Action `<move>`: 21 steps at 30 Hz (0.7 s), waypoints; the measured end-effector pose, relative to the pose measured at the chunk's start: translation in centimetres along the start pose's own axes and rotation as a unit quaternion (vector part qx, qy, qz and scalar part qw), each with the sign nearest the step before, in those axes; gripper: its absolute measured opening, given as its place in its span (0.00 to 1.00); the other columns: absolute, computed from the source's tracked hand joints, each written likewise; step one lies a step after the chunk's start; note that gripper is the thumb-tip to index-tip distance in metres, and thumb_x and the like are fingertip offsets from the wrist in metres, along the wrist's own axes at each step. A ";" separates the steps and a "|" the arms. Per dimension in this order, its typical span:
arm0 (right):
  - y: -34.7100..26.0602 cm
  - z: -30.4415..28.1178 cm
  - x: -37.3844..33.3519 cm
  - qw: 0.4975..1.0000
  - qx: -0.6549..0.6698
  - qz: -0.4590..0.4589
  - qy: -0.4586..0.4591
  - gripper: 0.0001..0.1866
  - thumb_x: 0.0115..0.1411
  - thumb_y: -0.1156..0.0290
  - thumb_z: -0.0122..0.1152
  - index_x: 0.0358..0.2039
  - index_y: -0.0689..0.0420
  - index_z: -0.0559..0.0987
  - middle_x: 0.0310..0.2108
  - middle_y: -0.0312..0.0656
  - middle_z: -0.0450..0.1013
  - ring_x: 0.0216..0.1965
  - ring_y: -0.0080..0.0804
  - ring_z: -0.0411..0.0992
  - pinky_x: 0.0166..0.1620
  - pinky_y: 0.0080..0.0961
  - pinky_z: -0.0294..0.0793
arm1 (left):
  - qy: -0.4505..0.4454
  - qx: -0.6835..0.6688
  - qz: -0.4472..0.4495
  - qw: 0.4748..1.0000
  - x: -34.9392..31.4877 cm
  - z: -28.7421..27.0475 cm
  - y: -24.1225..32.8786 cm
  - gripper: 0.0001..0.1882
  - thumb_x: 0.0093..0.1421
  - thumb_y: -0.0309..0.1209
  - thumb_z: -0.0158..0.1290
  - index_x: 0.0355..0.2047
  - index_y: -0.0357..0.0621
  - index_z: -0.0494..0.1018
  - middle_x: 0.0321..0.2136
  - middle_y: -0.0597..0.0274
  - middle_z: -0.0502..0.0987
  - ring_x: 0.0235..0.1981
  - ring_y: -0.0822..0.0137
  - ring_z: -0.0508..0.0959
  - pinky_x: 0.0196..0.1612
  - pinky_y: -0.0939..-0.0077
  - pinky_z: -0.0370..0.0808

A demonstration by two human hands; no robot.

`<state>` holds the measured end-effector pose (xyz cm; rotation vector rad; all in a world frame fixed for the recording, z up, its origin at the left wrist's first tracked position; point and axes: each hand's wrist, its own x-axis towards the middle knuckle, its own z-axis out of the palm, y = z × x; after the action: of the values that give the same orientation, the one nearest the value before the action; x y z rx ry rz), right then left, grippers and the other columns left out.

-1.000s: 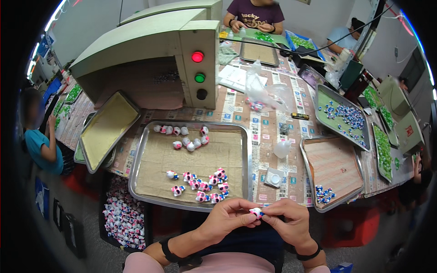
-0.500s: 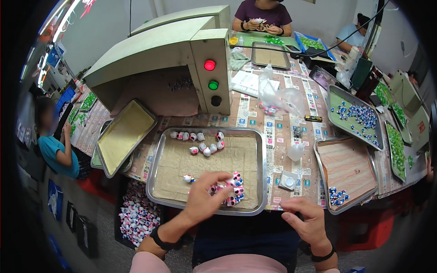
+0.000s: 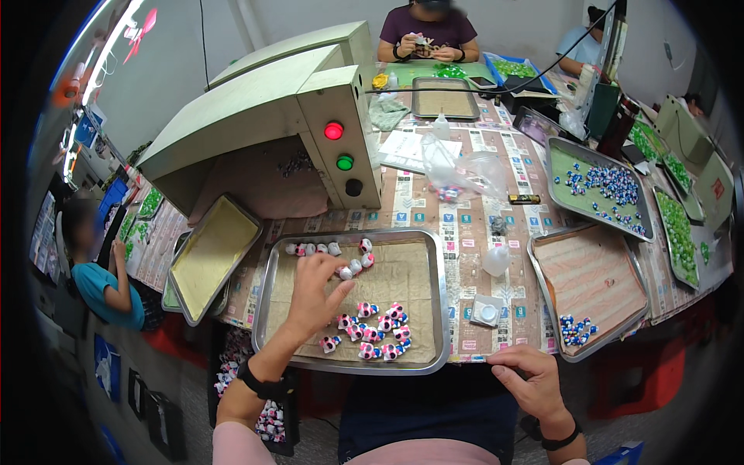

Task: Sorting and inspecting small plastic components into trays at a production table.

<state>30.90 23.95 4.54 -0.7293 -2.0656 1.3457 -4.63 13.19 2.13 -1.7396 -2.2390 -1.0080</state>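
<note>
A metal baking tray point(image 3: 443, 310) lined with brownish cloth lies in front of me. Over its middle reaches my left hand point(image 3: 314, 291), thumb and fingers apart, the fingertips beside several white round figurines point(image 3: 356, 266). Whether a fingertip touches one is hidden. Farther back in the tray runs a row of white figurines point(image 3: 322, 249). Its near half holds a group of small pink-and-white animal-head figurines point(image 3: 370, 334) with dark and blue spots. Right of the tray, at the table's front edge, my right hand point(image 3: 531, 380) hovers with loosely bent fingers, nothing visible in it.
A beige machine point(image 3: 341, 116) with a tunnel opening stands behind the tray. Left lies a yellow-lined tray point(image 3: 213, 260); right, a pink-lined tray point(image 3: 593, 279) and a tray of blue-and-white pieces point(image 3: 604, 186). A squeeze bottle point(image 3: 496, 260) stands nearby. Co-workers sit across and at left.
My left hand has moved from the near group of figurines to the white ones farther back, uncovering the near group. My right hand stays by the table edge. The whole view has shifted slightly.
</note>
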 end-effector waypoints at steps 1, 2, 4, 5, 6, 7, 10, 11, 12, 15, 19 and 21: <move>0.0 0.0 0.0 1.000 -0.001 -0.002 -0.004 0.08 0.53 0.78 0.64 0.35 0.61 0.82 0.32 0.45 0.78 0.34 0.32 0.77 0.39 0.23 0.74 | -0.039 0.031 0.016 0.999 0.4 0.0 -1.0 0.20 0.50 0.32 0.62 0.44 0.44 0.72 0.42 0.54 0.69 0.46 0.53 0.66 0.49 0.61 0.64; -0.1 0.0 0.0 1.000 -0.001 -0.004 -0.009 0.08 0.53 0.78 0.64 0.35 0.61 0.82 0.32 0.45 0.78 0.33 0.31 0.76 0.39 0.22 0.74 | -0.040 0.032 0.018 0.999 0.4 0.5 -1.6 0.20 0.50 0.32 0.62 0.44 0.44 0.72 0.42 0.54 0.69 0.46 0.53 0.66 0.49 0.61 0.64; 0.1 0.0 0.0 1.000 0.002 0.001 -0.009 0.08 0.53 0.78 0.64 0.35 0.61 0.82 0.32 0.45 0.78 0.33 0.30 0.76 0.38 0.22 0.74 | -0.106 0.034 0.002 0.994 0.6 1.7 -2.3 0.23 0.51 0.34 0.61 0.47 0.46 0.71 0.43 0.54 0.67 0.46 0.52 0.66 0.49 0.60 0.64; 0.2 0.0 0.0 1.000 0.006 0.006 -0.012 0.08 0.53 0.78 0.64 0.35 0.61 0.82 0.32 0.45 0.78 0.32 0.29 0.76 0.37 0.21 0.74 | -0.120 0.068 -0.005 0.990 0.5 1.8 -2.3 0.24 0.52 0.37 0.61 0.50 0.49 0.70 0.43 0.55 0.67 0.46 0.53 0.66 0.49 0.59 0.64; 0.3 -0.1 -0.1 1.000 0.007 0.008 -0.008 0.08 0.53 0.78 0.64 0.35 0.61 0.82 0.32 0.45 0.78 0.32 0.29 0.76 0.37 0.21 0.74 | -0.123 0.068 -0.002 0.990 0.7 1.8 -2.3 0.24 0.52 0.37 0.61 0.50 0.49 0.70 0.43 0.55 0.67 0.46 0.53 0.66 0.49 0.59 0.64; 0.4 -0.2 0.0 1.000 0.007 0.004 -0.009 0.08 0.54 0.78 0.64 0.36 0.61 0.82 0.32 0.44 0.78 0.32 0.29 0.76 0.36 0.20 0.74 | -0.137 0.060 -0.013 0.989 0.9 1.7 -2.3 0.24 0.52 0.37 0.60 0.50 0.50 0.70 0.42 0.55 0.67 0.47 0.53 0.66 0.49 0.59 0.64; 1.0 -0.2 -0.2 1.000 0.009 0.005 -0.007 0.08 0.54 0.77 0.64 0.36 0.61 0.82 0.32 0.44 0.78 0.31 0.29 0.76 0.36 0.20 0.74 | -0.161 0.071 -0.013 0.984 1.3 1.9 -2.2 0.23 0.54 0.38 0.59 0.50 0.52 0.70 0.41 0.55 0.67 0.46 0.53 0.67 0.48 0.59 0.66; 1.2 -0.2 -0.2 1.000 0.011 0.008 -0.008 0.08 0.54 0.77 0.64 0.36 0.61 0.82 0.32 0.44 0.78 0.31 0.29 0.76 0.36 0.20 0.74 | -0.166 0.075 -0.015 0.983 1.4 2.2 -2.2 0.22 0.54 0.37 0.59 0.49 0.52 0.70 0.40 0.54 0.67 0.44 0.52 0.69 0.45 0.58 0.68; 1.3 -0.3 -0.3 1.000 0.009 0.010 -0.005 0.08 0.54 0.77 0.64 0.36 0.61 0.82 0.32 0.44 0.78 0.31 0.29 0.76 0.36 0.20 0.74 | -0.169 0.077 -0.014 0.983 1.6 2.5 -2.0 0.20 0.55 0.37 0.58 0.48 0.52 0.70 0.39 0.53 0.68 0.41 0.50 0.71 0.43 0.58 0.70; 1.3 -0.8 -0.7 1.000 -0.004 0.023 0.008 0.08 0.54 0.78 0.64 0.36 0.61 0.82 0.32 0.44 0.78 0.31 0.28 0.76 0.36 0.20 0.74 | -0.175 0.122 -0.031 0.977 2.1 3.9 -0.9 0.18 0.56 0.35 0.57 0.46 0.48 0.70 0.36 0.50 0.70 0.36 0.48 0.73 0.37 0.56 0.72; 1.8 -2.5 -1.0 0.997 -0.047 0.001 0.055 0.08 0.53 0.78 0.64 0.36 0.61 0.82 0.33 0.45 0.78 0.33 0.32 0.77 0.38 0.22 0.74 | -0.089 0.057 -0.016 0.994 1.6 4.5 -2.7 0.13 0.59 0.31 0.53 0.44 0.42 0.69 0.32 0.50 0.72 0.34 0.49 0.75 0.35 0.58 0.73; 2.3 -3.9 -1.0 0.992 -0.063 -0.004 0.110 0.08 0.53 0.78 0.64 0.36 0.61 0.82 0.33 0.46 0.78 0.36 0.36 0.77 0.41 0.26 0.74 | -0.005 -0.013 -0.019 1.000 0.8 3.8 -4.4 0.10 0.61 0.30 0.50 0.42 0.41 0.69 0.29 0.56 0.72 0.30 0.57 0.76 0.31 0.65 0.72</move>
<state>34.68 26.44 3.54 -0.8811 -1.9873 1.0851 -7.72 15.55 -2.26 -1.7229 -2.2828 -1.0440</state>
